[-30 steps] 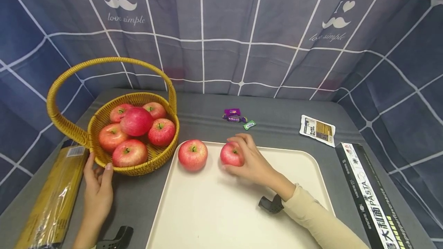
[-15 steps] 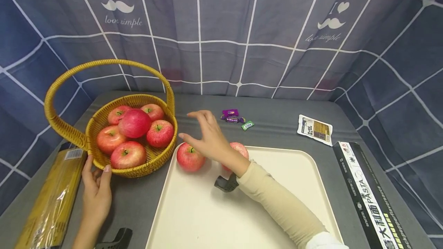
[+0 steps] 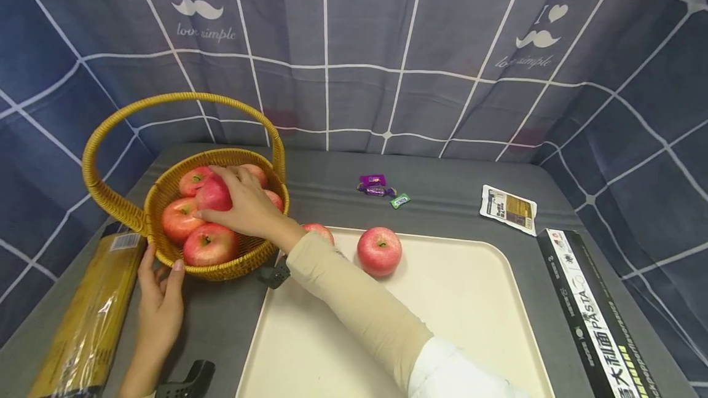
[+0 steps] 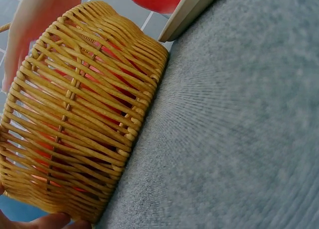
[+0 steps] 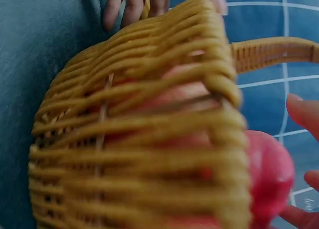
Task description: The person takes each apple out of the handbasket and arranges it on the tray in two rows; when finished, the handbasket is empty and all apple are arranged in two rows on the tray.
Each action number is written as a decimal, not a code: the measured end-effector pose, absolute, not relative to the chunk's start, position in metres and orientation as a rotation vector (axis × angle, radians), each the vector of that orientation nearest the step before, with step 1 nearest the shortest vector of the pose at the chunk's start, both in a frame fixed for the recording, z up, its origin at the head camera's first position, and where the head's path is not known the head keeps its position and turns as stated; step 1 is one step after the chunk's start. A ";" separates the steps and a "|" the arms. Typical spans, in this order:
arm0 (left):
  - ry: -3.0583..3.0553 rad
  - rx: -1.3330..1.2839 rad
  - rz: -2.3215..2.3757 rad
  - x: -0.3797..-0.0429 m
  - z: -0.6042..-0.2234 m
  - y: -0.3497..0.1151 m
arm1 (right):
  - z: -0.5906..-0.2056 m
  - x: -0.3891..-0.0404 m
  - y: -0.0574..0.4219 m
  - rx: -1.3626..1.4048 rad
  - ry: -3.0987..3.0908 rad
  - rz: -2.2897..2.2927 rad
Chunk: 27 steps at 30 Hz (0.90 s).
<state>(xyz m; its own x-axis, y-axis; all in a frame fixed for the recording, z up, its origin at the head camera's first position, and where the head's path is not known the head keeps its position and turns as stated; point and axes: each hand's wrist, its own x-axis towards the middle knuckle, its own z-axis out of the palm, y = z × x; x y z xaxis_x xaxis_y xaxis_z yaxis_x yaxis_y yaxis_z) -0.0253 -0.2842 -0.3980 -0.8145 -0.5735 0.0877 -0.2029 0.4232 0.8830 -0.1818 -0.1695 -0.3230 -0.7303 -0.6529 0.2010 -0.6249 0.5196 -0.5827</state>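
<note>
A yellow woven basket (image 3: 232, 270) with a tall arched handle holds several apples. My left hand (image 3: 160, 309) grips its near left side, thumb at the rim and fingers lower on the wall. My right hand (image 3: 243, 204) reaches over the basket around the dark red apple (image 3: 212, 194) on top of the pile. In the right wrist view a gap shows between the thumb (image 5: 305, 114) and that apple. On the cream tray (image 3: 310, 349) sit two apples: one apple (image 3: 379, 252) in plain sight, another apple (image 3: 319, 232) mostly behind my right forearm.
Purple candies (image 3: 376, 186) and a green candy (image 3: 400, 201) lie behind the tray. A white-edged pouch (image 3: 509, 209) and a long black pasta box (image 3: 594, 318) are at right. A yellow packet (image 3: 83, 318) lies left of the basket. A checked curtain (image 3: 354, 35) hangs behind.
My right hand has let go of the apple on the tray and moved left to the top apple in the basket. The left hand stays at the basket.
</note>
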 end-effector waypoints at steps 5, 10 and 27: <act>-2.325 0.648 -1.337 -0.025 -0.397 -0.285 | -0.329 -0.185 -0.186 -1.062 2.784 -0.864; -2.333 0.652 -1.327 -0.024 -0.398 -0.286 | -0.334 -0.186 -0.191 -0.993 2.845 -0.846; -2.381 0.672 -1.303 -0.021 -0.397 -0.286 | -0.304 -0.179 -0.105 -1.076 2.525 -1.499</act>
<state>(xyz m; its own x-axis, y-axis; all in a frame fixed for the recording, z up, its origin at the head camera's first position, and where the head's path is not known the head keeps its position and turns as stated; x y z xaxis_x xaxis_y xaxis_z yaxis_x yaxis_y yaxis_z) -0.0215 -0.2863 -0.3966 -0.8289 -0.5549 0.0706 -0.2398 0.4664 0.8514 -0.1791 -0.1048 -0.3040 -0.7630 -0.5625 0.3184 -0.5488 0.3036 -0.7789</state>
